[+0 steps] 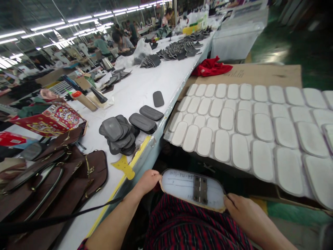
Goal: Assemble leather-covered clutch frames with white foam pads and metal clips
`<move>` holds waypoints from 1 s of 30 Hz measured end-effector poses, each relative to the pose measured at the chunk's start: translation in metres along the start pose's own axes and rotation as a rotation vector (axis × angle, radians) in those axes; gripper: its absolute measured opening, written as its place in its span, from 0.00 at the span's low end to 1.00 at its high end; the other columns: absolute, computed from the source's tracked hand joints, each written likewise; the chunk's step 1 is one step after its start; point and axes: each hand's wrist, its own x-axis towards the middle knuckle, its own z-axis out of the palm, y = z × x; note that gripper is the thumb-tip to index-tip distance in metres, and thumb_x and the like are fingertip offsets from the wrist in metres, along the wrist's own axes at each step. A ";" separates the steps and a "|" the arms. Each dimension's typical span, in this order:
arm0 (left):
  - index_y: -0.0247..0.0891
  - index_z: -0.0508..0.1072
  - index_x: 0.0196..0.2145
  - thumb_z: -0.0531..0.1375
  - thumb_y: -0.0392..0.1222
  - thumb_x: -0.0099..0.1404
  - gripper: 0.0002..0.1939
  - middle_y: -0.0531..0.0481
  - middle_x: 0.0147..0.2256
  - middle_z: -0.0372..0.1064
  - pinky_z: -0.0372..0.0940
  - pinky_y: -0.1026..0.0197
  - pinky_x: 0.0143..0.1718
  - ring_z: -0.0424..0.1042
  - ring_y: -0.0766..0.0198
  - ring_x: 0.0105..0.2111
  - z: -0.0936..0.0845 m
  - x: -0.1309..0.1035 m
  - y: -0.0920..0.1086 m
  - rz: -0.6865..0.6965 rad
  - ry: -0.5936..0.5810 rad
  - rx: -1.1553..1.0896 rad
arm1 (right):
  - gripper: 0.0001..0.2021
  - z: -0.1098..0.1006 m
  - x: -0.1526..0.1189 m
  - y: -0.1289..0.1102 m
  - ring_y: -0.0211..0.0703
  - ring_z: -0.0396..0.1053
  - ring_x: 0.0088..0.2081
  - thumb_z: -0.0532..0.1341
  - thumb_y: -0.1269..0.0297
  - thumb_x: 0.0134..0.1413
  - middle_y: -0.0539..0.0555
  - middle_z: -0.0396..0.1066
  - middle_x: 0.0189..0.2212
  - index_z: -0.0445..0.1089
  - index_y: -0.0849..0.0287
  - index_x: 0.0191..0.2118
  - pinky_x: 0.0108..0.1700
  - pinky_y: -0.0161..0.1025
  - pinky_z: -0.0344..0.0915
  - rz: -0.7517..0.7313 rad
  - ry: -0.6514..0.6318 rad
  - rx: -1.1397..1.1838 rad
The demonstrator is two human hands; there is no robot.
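Note:
An oval, translucent white panel (179,185) with a dark rim, pencil-like lines and handwriting is held out in front of my striped top. Across its right half lies a dark strip (200,189) with a dashed light line and studs at its corners. My left hand (148,180) pinches the panel's left end between thumb and fingers. At the opposite end, my right hand (235,203) grips the rim, its fingers partly hidden. Left of the panel, a yellow flat piece (124,166) hangs at the table's edge, near stacked dark grey oval pieces (121,133).
Rows of white oval pieces (221,146) cover a cardboard-topped surface on the right, with a red cloth (213,66) behind. Brown bags (52,180), a red printed box (56,119) and a glue bottle (84,100) occupy the white table's left side. Other people work farther back.

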 end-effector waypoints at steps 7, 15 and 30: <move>0.38 0.59 0.19 0.47 0.48 0.60 0.16 0.55 0.17 0.60 0.53 0.65 0.24 0.63 0.66 0.22 -0.001 -0.016 0.007 0.152 0.004 0.206 | 0.19 -0.009 -0.009 0.008 0.45 0.71 0.29 0.44 0.54 0.57 0.59 0.72 0.32 0.66 0.61 0.30 0.25 0.35 0.63 0.128 -0.220 0.704; 0.39 0.64 0.24 0.44 0.48 0.63 0.17 0.48 0.25 0.70 0.53 0.63 0.29 0.69 0.59 0.30 0.000 -0.015 0.006 0.186 0.021 0.493 | 0.18 -0.005 -0.012 0.010 0.40 0.71 0.25 0.45 0.58 0.57 0.58 0.72 0.31 0.67 0.65 0.35 0.22 0.31 0.62 0.271 -0.093 0.885; 0.39 0.66 0.27 0.40 0.47 0.65 0.20 0.45 0.31 0.73 0.54 0.61 0.31 0.71 0.56 0.33 0.009 -0.016 0.001 0.175 0.072 0.551 | 0.14 -0.010 -0.006 -0.013 0.34 0.60 0.21 0.50 0.67 0.52 0.50 0.67 0.17 0.63 0.60 0.19 0.23 0.33 0.44 0.133 0.163 0.120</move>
